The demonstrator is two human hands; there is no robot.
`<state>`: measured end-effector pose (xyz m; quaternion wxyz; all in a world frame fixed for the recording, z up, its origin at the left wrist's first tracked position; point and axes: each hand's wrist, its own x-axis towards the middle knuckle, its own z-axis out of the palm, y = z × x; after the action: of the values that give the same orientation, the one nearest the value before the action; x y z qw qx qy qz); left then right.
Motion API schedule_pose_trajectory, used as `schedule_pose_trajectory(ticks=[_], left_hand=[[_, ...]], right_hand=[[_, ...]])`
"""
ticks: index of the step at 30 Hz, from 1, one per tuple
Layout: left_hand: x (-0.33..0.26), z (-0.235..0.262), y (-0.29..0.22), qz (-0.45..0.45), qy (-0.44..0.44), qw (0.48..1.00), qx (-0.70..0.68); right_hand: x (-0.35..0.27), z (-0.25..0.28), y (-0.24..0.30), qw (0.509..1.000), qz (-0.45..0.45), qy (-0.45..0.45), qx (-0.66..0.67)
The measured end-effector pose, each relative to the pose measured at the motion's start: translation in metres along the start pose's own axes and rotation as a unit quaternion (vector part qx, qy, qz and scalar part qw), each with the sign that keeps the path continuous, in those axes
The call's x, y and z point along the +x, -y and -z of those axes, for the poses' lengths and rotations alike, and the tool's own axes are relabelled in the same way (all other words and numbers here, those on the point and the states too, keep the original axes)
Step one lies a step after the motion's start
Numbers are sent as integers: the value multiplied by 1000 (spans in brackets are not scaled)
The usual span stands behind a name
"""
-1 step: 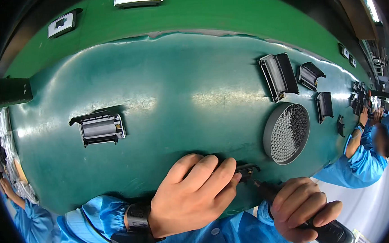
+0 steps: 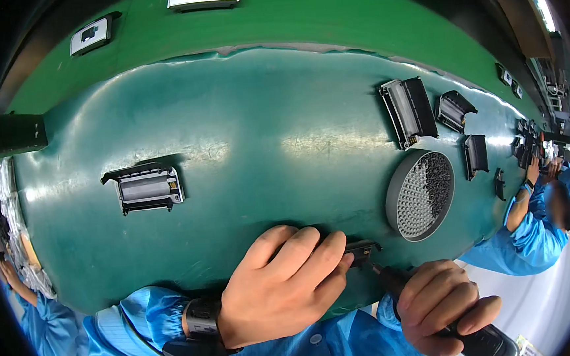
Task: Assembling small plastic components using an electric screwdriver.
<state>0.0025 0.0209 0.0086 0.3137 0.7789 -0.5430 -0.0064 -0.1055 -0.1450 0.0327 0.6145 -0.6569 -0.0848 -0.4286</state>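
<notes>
At table's near edge, left hand (image 2: 283, 290) pins black part (image 2: 362, 248) — right hand (image 2: 439, 306) grips screwdriver (image 2: 471, 340).

Left hand (image 2: 286, 290): palm down, fingers pointing right, pressed flat.
Right hand (image 2: 443, 306): near right, fist curled closed.

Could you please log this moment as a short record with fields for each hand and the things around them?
left hand: palm down, covering a small black part on the green mat
right hand: gripping a black electric screwdriver, tip at the part
round tray: grey, holding screws
open black-and-grey housing: lies apart, left
co-worker's sleeve: blue, far right
</notes>
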Motion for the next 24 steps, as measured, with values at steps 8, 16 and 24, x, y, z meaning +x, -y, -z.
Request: schedule_pose_trajectory(ticks=[8,16,24], left_hand=[[1,5,-1,9,-5,1000,-15],[-1,5,-1,9,13,1000,-7],[0,4,3,-8,11,1000,-12]], right_hand=[[18,-1,6,991,-52,111,49],[14,-2,6,995,-34,77,59],[9,-15,-3,999,29,-34,7]])
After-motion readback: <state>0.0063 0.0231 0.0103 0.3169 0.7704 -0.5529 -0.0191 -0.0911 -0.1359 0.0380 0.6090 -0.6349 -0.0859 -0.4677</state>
